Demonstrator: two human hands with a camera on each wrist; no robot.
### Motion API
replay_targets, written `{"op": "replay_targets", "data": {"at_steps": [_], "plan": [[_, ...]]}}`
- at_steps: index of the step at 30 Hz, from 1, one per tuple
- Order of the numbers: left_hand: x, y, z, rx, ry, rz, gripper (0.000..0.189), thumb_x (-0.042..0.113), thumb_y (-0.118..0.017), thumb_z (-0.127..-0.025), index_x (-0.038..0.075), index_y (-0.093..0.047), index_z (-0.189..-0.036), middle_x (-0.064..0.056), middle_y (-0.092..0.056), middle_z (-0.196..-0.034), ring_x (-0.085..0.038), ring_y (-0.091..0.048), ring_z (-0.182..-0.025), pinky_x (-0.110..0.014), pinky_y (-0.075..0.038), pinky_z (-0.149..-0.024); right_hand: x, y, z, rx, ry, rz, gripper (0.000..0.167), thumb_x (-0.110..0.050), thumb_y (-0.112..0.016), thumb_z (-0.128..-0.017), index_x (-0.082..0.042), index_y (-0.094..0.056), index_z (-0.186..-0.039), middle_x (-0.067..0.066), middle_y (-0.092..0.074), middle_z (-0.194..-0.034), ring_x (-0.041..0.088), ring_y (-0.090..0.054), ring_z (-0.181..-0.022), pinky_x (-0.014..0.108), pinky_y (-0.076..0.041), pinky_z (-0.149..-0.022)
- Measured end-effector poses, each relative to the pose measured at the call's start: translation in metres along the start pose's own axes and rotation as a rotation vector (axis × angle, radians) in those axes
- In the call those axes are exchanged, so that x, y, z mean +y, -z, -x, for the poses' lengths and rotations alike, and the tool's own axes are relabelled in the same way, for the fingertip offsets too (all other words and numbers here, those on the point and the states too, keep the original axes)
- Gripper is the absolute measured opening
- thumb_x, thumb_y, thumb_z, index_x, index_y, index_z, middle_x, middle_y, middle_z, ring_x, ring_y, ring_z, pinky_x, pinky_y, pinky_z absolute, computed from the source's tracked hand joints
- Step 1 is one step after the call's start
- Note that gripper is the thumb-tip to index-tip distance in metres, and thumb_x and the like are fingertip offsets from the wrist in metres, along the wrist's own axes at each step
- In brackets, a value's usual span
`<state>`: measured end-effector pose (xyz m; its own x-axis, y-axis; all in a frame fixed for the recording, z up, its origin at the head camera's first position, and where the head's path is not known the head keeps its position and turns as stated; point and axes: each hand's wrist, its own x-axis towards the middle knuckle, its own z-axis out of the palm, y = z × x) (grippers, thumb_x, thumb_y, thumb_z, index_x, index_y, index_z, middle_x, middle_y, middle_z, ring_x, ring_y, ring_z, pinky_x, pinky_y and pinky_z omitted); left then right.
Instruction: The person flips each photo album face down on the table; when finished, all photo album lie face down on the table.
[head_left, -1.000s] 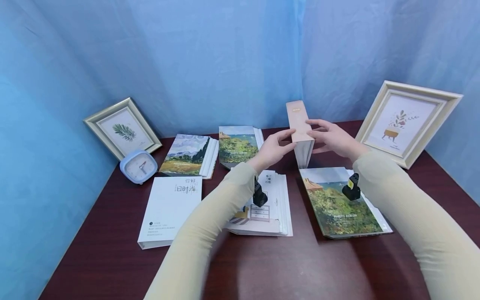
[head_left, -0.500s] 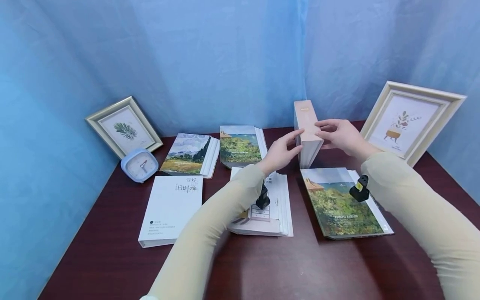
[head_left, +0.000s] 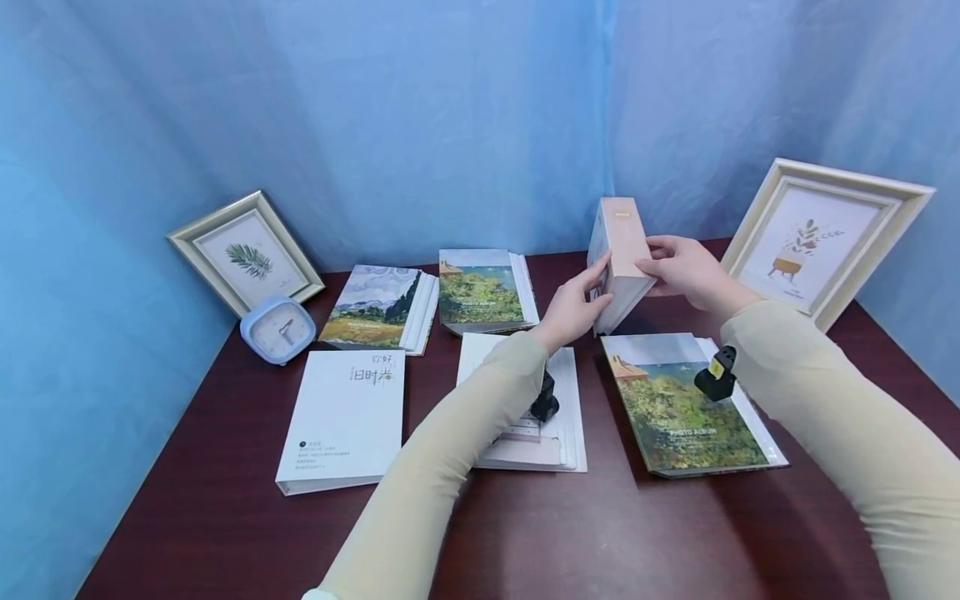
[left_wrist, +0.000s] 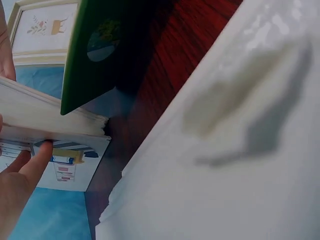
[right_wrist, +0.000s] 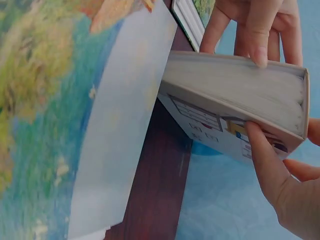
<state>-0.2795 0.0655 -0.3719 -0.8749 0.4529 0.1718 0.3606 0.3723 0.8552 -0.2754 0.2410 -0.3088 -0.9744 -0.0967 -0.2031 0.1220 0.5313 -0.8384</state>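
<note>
Smooth matt card covers the upright album; its layered pages look dull, like paper. Wood grain shows on the glossy desk. The far curtain is creased cloth, the left clock smooth plastic, the sleeves wrinkled matt fabric.

The upright album shows a pale pink spine and a white cover patterned with drawn drawers and yellow. The tabletop is dark red-brown, wood-grained. The curtain is light blue, the clock pale blue, the sleeves pale yellow.
</note>
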Motion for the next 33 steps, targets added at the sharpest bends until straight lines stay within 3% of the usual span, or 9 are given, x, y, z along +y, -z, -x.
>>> {"op": "replay_targets", "data": {"at_steps": [11,16,20,24,26,29,31,33], "plan": [[-0.004,0.001,-0.006,0.009,0.027,0.179,0.064,0.005,-0.054,-0.095,0.028,-0.028,-0.149,-0.001,-0.035,-0.152,-0.016,-0.042,-0.133,-0.027,-0.043,-0.102,-0.003,-0.008,-0.001,0.032,0.041,0.033,0.091,-0.041,-0.064,-0.089,0.000,-0.012,-0.151,0.030,-0.035,-0.144,0.043,-0.044,-0.126,0.050,-0.046,-0.093],[-0.004,0.002,-0.008,-0.023,0.028,0.176,0.064,0.006,-0.054,-0.095,0.027,-0.027,-0.149,0.000,-0.035,-0.152,-0.014,-0.040,-0.134,-0.030,-0.041,-0.104,-0.004,-0.010,0.002,0.057,0.026,0.039,0.096,-0.040,-0.067,-0.086,0.001,-0.010,-0.151,0.030,-0.032,-0.146,0.045,-0.046,-0.124,0.051,-0.048,-0.091],[-0.001,0.004,-0.006,-0.072,0.031,0.033,0.064,0.012,-0.054,-0.096,0.030,-0.025,-0.150,0.002,-0.034,-0.152,-0.014,-0.042,-0.134,-0.026,-0.044,-0.101,-0.004,-0.008,0.002,0.083,0.013,0.065,0.095,-0.038,-0.067,-0.086,0.003,-0.010,-0.150,0.031,-0.032,-0.145,0.046,-0.046,-0.123,0.051,-0.048,-0.089],[0.001,0.006,-0.005,-0.142,0.028,-0.219,0.062,0.019,-0.056,-0.096,0.032,-0.025,-0.149,0.009,-0.027,-0.155,-0.016,-0.043,-0.133,-0.022,-0.044,-0.093,0.006,-0.002,0.000,0.071,-0.010,0.028,0.085,-0.030,-0.064,-0.088,0.004,-0.015,-0.149,0.032,-0.036,-0.142,0.044,-0.049,-0.120,0.046,-0.052,-0.085],[0.002,0.006,-0.004,-0.178,0.009,-0.344,0.062,0.020,-0.056,-0.096,0.031,-0.026,-0.149,0.011,-0.024,-0.155,-0.016,-0.049,-0.127,-0.022,-0.042,-0.085,0.014,0.001,-0.003,0.048,-0.033,-0.041,0.083,-0.027,-0.062,-0.089,0.003,-0.015,-0.150,0.031,-0.034,-0.144,0.037,-0.055,-0.113,0.042,-0.054,-0.084],[0.003,0.006,-0.005,-0.240,-0.025,-0.464,0.063,0.019,-0.056,-0.096,0.029,-0.025,-0.150,0.009,-0.020,-0.157,-0.017,-0.055,-0.119,-0.022,-0.038,-0.079,0.026,0.006,-0.008,0.009,-0.069,-0.167,0.080,-0.023,-0.059,-0.092,0.001,-0.010,-0.151,0.031,-0.028,-0.147,0.015,-0.062,-0.094,0.036,-0.054,-0.084],[0.004,0.005,-0.006,-0.284,-0.043,-0.510,0.064,0.017,-0.054,-0.097,0.028,-0.022,-0.151,0.004,-0.018,-0.158,-0.019,-0.053,-0.122,-0.022,-0.039,-0.082,0.034,0.009,-0.010,-0.021,-0.094,-0.244,0.081,-0.021,-0.056,-0.093,-0.001,-0.004,-0.151,0.031,-0.021,-0.150,0.005,-0.061,-0.084,0.033,-0.054,-0.085],[0.005,0.004,-0.007,-0.327,-0.049,-0.544,0.066,0.016,-0.053,-0.097,0.028,-0.018,-0.152,0.000,-0.015,-0.159,-0.019,-0.044,-0.132,-0.022,-0.041,-0.090,0.040,0.011,-0.011,-0.050,-0.122,-0.294,0.081,-0.019,-0.053,-0.095,-0.002,0.001,-0.151,0.030,-0.016,-0.152,0.004,-0.061,-0.086,0.032,-0.053,-0.088]]}}
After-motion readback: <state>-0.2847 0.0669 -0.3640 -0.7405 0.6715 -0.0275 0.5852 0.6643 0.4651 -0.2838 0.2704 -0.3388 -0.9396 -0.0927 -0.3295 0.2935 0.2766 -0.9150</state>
